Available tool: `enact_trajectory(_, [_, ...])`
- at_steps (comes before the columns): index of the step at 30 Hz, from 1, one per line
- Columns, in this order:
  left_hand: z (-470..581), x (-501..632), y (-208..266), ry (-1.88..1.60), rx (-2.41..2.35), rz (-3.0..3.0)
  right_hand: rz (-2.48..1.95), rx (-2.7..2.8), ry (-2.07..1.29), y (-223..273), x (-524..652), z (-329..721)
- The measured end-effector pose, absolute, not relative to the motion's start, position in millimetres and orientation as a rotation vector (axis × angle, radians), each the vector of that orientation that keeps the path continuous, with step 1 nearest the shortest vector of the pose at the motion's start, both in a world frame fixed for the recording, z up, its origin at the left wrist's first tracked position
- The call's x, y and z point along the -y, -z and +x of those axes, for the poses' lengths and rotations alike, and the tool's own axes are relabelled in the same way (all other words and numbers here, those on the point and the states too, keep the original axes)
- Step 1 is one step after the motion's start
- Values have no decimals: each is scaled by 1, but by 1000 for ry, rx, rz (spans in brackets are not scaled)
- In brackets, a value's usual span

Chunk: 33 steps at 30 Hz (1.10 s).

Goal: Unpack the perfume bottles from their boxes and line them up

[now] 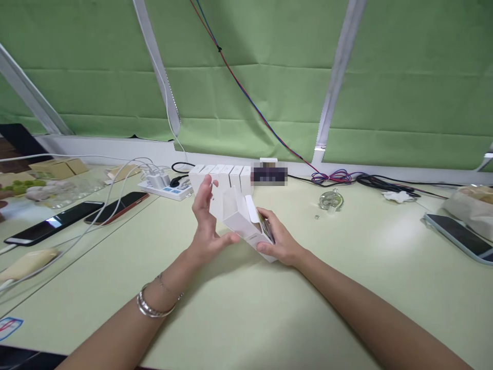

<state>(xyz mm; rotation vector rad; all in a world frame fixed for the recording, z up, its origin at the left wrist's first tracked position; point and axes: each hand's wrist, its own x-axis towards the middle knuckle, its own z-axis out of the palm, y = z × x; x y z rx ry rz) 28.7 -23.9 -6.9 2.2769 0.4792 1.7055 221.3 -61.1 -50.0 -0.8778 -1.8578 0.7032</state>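
A small white cardboard box point(246, 220) is tilted above the table, its flap raised at the end toward my left hand. My right hand point(280, 240) grips it by the other end, thumb on the near face and fingers around the far side. Something dark shows along the box by those fingers, too small to make out. Beside the flap end, my left hand point(207, 221) has its fingers spread and raised, with the thumb tip close to the box's lower edge. Behind the hands stands a row of several similar white boxes point(221, 177).
A white power strip point(165, 189) with plugs and cables lies left of the row. Two phones point(54, 222) rest at left, another phone point(462, 237) at right. A clear tape roll point(331, 200) and bundled black cables point(385, 184) are at the back right of the table point(327, 329).
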Motion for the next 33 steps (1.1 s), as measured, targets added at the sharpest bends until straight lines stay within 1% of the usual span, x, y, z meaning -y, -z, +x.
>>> enact_trajectory(1, [27, 23, 5, -1745, -466, 2392, -867, 1856, -698, 50, 61, 220])
enact_trajectory(2, [26, 22, 4, -1699, -453, 2508, -858, 1852, -693, 50, 62, 220])
enact_trajectory(5, [29, 23, 6, -1334, -402, 2703, -825, 1829, -709, 47, 65, 218])
enact_trajectory(7, [34, 25, 12, -1187, -425, 2696, -773, 1817, -760, 43, 68, 217])
enact_trajectory(12, [43, 26, 26, -1373, -515, 2558, -678, 1678, -954, 40, 66, 215])
enact_trajectory(15, [43, 25, 29, -1476, -678, 2395, -640, 1523, -1230, 48, 58, 215])
enact_trajectory(17, [43, 22, 30, -1498, -846, 2231, -645, 1484, -1350, 54, 51, 217])
enact_trajectory(19, [42, 17, 30, -1472, -921, 2048, -724, 1513, -1293, 59, 46, 219])
enact_trajectory(21, [41, 11, 29, -1381, -922, 1851, -840, 1556, -1125, 62, 43, 222])
enact_trajectory(24, [38, 5, 25, -1044, -850, 1668, -943, 1569, -930, 61, 43, 224])
enact_trajectory(26, [35, 1, 22, -895, -850, 1694, -985, 1553, -850, 60, 43, 224])
enact_trajectory(31, [30, -6, 23, -1081, -1373, 1869, -1203, 1440, -671, 62, 44, 221])
enact_trajectory(33, [29, -8, 26, -1077, -1464, 1890, -1228, 1403, -621, 63, 43, 220])
